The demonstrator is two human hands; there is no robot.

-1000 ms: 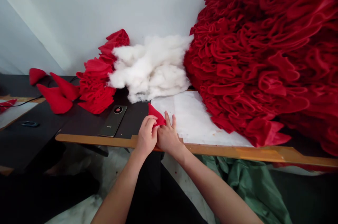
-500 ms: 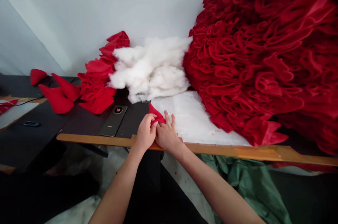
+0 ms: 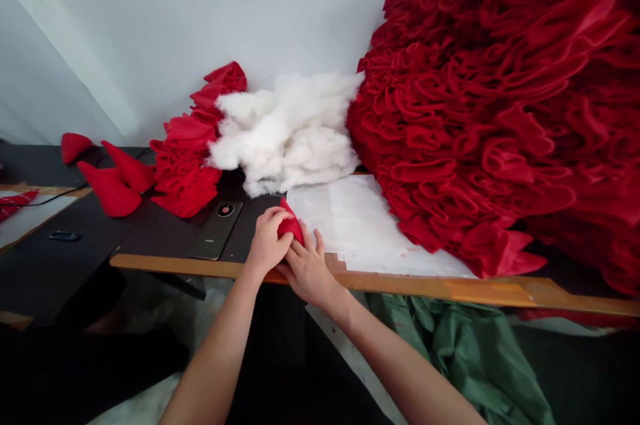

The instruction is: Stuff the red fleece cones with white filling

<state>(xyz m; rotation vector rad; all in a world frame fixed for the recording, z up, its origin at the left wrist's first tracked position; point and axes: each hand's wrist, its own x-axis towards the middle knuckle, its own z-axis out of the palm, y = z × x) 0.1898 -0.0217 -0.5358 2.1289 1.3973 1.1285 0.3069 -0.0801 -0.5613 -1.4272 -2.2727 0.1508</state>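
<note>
A small red fabric cone [image 3: 291, 227] is between my two hands at the table's front edge, its pointed tip directed away from me. My left hand [image 3: 269, 238] is closed around its left side, fingers curled over the fabric. From the right and below, my right hand [image 3: 309, 269] presses against its near end; the thumb is tucked low and the outer fingers stick out. Whether any fingertips are inside the cone is hidden. Beyond the hands lies a heap of white fluffy stuffing [image 3: 290, 135].
A huge stack of red fabric pieces [image 3: 480, 118] fills the right. Left of the stuffing stand a smaller red stack [image 3: 185, 165] and several plump red cones [image 3: 111, 191]. A phone [image 3: 218, 230] lies beside my left hand; white sheet [image 3: 345, 225] covers part of the table. Green cloth [image 3: 465, 351] hangs below.
Both hands have shifted slightly left and turned the red cone. My right hand has moved lower and rotated, its fingers now closer to the cone's near end.
</note>
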